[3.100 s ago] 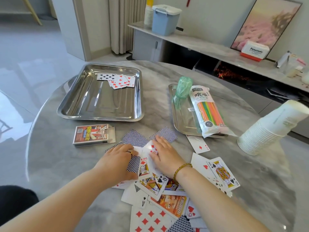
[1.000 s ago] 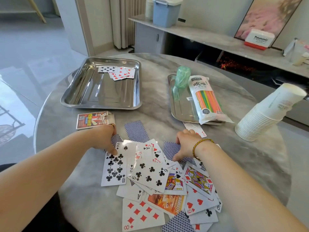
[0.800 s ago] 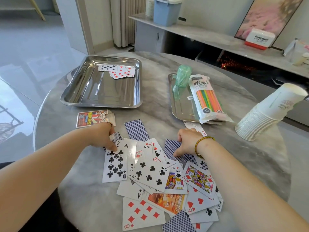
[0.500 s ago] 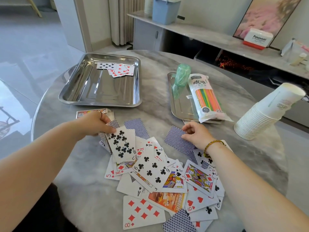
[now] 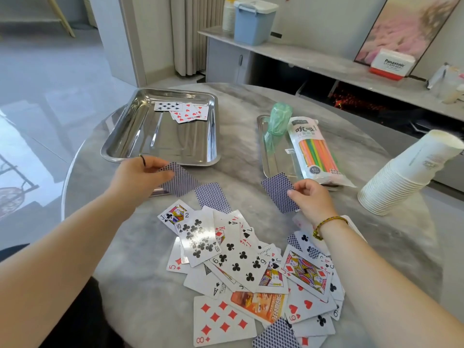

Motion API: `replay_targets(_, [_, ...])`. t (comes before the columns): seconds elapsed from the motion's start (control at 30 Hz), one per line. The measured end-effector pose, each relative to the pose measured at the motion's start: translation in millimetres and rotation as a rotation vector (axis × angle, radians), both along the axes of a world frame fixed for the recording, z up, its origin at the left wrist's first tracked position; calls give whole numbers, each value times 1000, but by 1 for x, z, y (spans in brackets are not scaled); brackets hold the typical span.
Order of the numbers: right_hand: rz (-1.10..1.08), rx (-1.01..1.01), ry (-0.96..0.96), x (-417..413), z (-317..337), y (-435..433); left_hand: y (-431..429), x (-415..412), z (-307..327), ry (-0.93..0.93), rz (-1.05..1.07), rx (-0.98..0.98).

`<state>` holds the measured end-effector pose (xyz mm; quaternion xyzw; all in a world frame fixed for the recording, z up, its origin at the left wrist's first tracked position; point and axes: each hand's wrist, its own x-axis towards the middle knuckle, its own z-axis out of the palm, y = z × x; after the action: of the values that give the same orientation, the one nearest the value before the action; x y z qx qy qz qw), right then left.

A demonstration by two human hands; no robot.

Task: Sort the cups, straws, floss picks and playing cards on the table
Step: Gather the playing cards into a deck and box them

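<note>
The left hand (image 5: 139, 178) curls thumb and fingers round face-down cards (image 5: 180, 183), just in front of the left tray (image 5: 150, 136); I cannot tell how many it holds. The right hand (image 5: 312, 200) pinches one card (image 5: 278, 192) by its edge, fingers bent together, near the straws (image 5: 317, 151). The pile (image 5: 238, 259) lies spread on the table (image 5: 145, 285), partly under the right wrist. The cups (image 5: 404, 177) reach the frame's right edge.

You've got a round grey marble table (image 5: 140, 259) in front of you and a glossy pale floor (image 5: 50, 79) to your left catching daylight. Beyond the table there's a beige curtain (image 5: 190, 33) and a long shelf (image 5: 313, 61). On the shelf are a blue bin (image 5: 253, 21), a white box (image 5: 391, 64) and a pink picture (image 5: 406, 28).
</note>
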<state>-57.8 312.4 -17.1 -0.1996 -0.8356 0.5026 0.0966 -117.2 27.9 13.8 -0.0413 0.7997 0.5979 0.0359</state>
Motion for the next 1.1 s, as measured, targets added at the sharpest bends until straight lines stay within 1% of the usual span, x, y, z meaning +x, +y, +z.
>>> replay_targets(0.03, [-2,16,19,2,2,-1,2,7,2,74,-14,-32])
replay_targets(0.07, [8,54,41,5,5,-3,4,14,3,133,-71,-65])
replay_targets(0.13, [60,195,110,12,11,-8,7,32,2,211,-285,-165])
replay_targets(0.2, [171,412,193,25,15,-17,7,47,-5,254,-530,-358])
replay_targets(0.27, [322,700,265,38,13,-27,8,54,-13,242,-725,-587])
replay_targets(0.3, [391,824,269,44,10,-31,9,56,-14,232,-803,-701])
replay_targets(0.37, [533,956,200,50,3,-38,12,56,-16,212,-900,-910])
replay_targets(0.43, [664,1040,40,51,4,-45,13,54,-15,168,-969,-1020])
replay_targets(0.5, [778,1026,-136,49,5,-45,11,54,-14,87,-1026,-1069])
replay_targets(0.53, [810,995,-229,48,6,-45,10,53,-13,40,-1033,-1065])
replay_targets(0.57, [814,959,-282,46,8,-45,10,51,-12,12,-1013,-1034])
replay_targets(0.6, [812,923,-303,45,9,-45,12,46,-11,14,-976,-995])
replay_targets(0.67, [763,848,-329,44,11,-43,20,31,-13,133,-900,-1006])
replay_targets(0.73, [674,844,-348,44,11,-36,34,13,-15,225,-855,-1089])
replay_targets(0.77, [623,866,-365,45,11,-28,43,4,-15,260,-872,-1138])
replay_targets(0.83, [577,907,-428,52,12,-14,58,-12,-15,327,-985,-1278])
replay_targets(0.9, [589,871,-519,58,11,0,72,-25,-16,324,-1095,-1388])
replay_targets(0.97, [613,755,-578,60,11,6,81,-35,-19,308,-1150,-1466])
replay_targets(1.03, [635,689,-585,58,10,7,86,-40,-22,314,-1172,-1525])
replay_targets(1.1, [629,698,-566,52,7,8,88,-42,-24,313,-1185,-1567])
